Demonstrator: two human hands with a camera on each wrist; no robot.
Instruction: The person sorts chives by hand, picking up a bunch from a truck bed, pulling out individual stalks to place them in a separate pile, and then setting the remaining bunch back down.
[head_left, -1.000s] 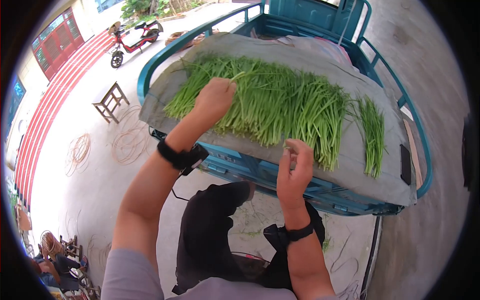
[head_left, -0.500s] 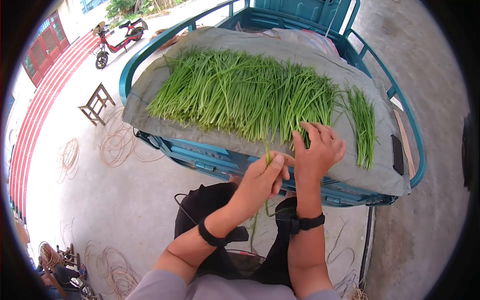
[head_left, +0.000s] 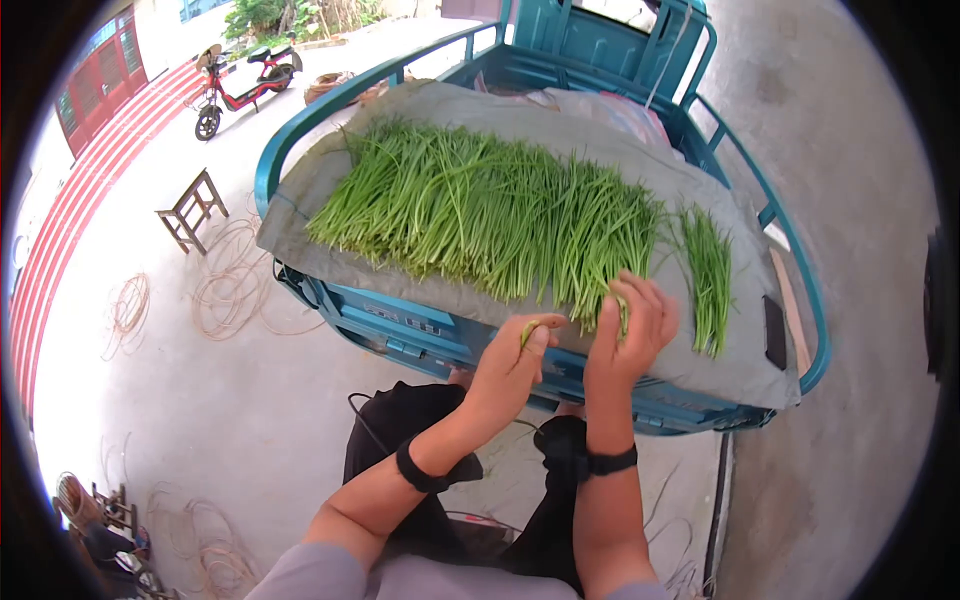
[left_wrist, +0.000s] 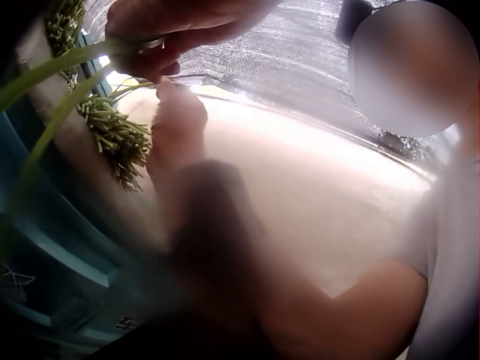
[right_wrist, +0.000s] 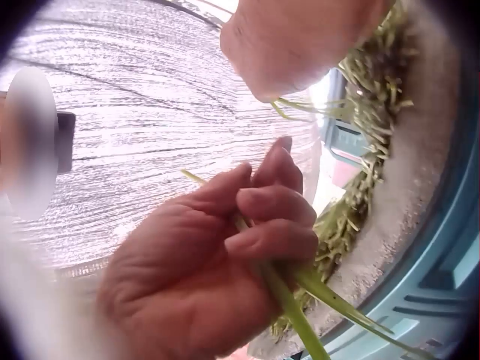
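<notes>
My left hand (head_left: 505,370) pinches green chive stalks between thumb and fingers, in front of the cart's rear edge. In the right wrist view, the held chive stalks (right_wrist: 289,300) run across its curled fingers. Close to its right is my right hand (head_left: 632,325), fingers bent, beside the cut ends of the pile. A thin green blade (right_wrist: 289,111) comes out under the right fist, with its grip partly hidden. The broad row of chives (head_left: 480,215) lies on a grey cloth (head_left: 300,215), tips pointing away. A smaller bunch of chives (head_left: 708,285) lies apart on the right.
The cloth covers the bed of a blue cargo cart (head_left: 420,335) with side rails (head_left: 270,165). A black phone (head_left: 774,332) lies at the right edge. On the floor at left are a wooden stool (head_left: 190,212) and coiled strands (head_left: 228,290). A red scooter (head_left: 240,95) stands behind.
The left hand has come from over the pile down to the front edge with stalks, close to the right hand. The right hand has shifted slightly right and up to the cut ends.
</notes>
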